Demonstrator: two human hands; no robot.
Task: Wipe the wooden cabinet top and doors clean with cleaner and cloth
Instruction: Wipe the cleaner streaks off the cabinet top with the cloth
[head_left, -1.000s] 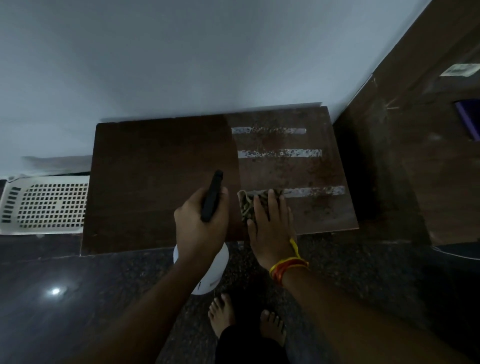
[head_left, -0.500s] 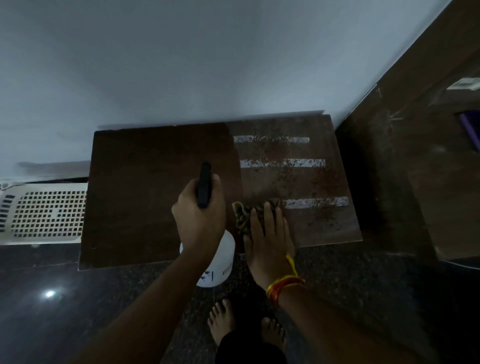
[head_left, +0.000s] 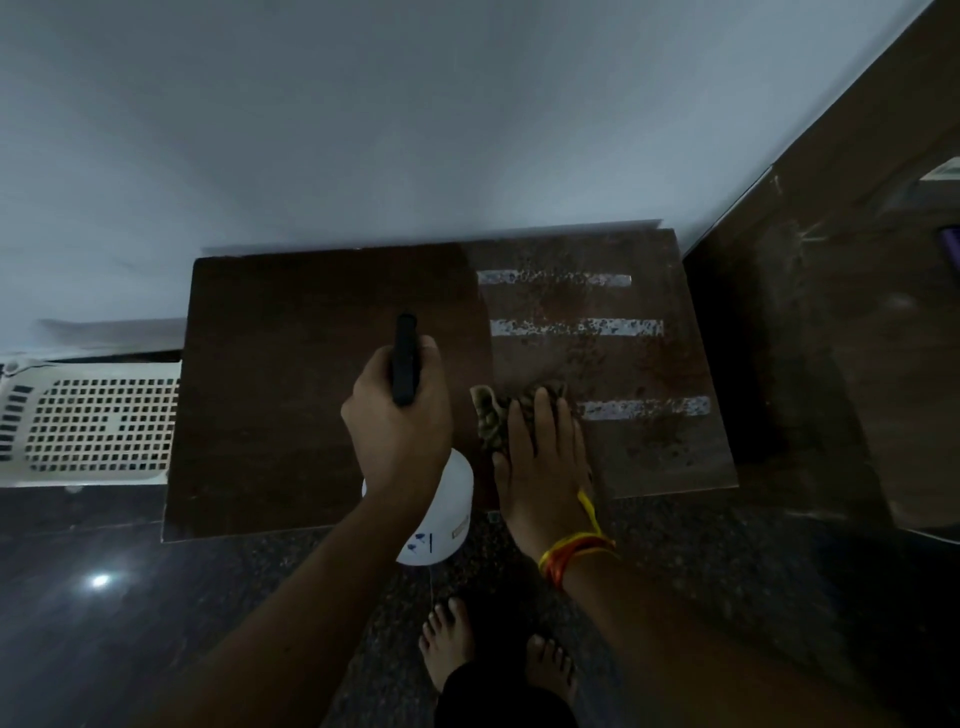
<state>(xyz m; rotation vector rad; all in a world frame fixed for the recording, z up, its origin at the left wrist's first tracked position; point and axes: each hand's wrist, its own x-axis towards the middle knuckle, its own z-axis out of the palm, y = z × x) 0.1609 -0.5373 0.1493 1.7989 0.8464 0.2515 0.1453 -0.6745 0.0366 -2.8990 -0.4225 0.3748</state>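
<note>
Wiping the cabinet top: my right hand presses the cloth flat.
Left grip clenched around the spray bottle; next, I judge, sweep toward the droplets at two o'clock.

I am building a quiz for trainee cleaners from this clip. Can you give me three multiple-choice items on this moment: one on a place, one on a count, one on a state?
1. Where does the cloth lie?
A. on the floor
B. on the cabinet top, under the right hand
C. on the white basket

2. How many pale stripes show on the cabinet top?
A. one
B. three
C. five

3. What is the left hand doing?
A. gripping the spray bottle
B. lying flat on the wood
C. hanging empty

Answers:
1 B: the right hand presses it flat on the wood.
2 B: three stripes lie on the right half.
3 A: its fingers wrap the neck of the spray bottle.
</note>
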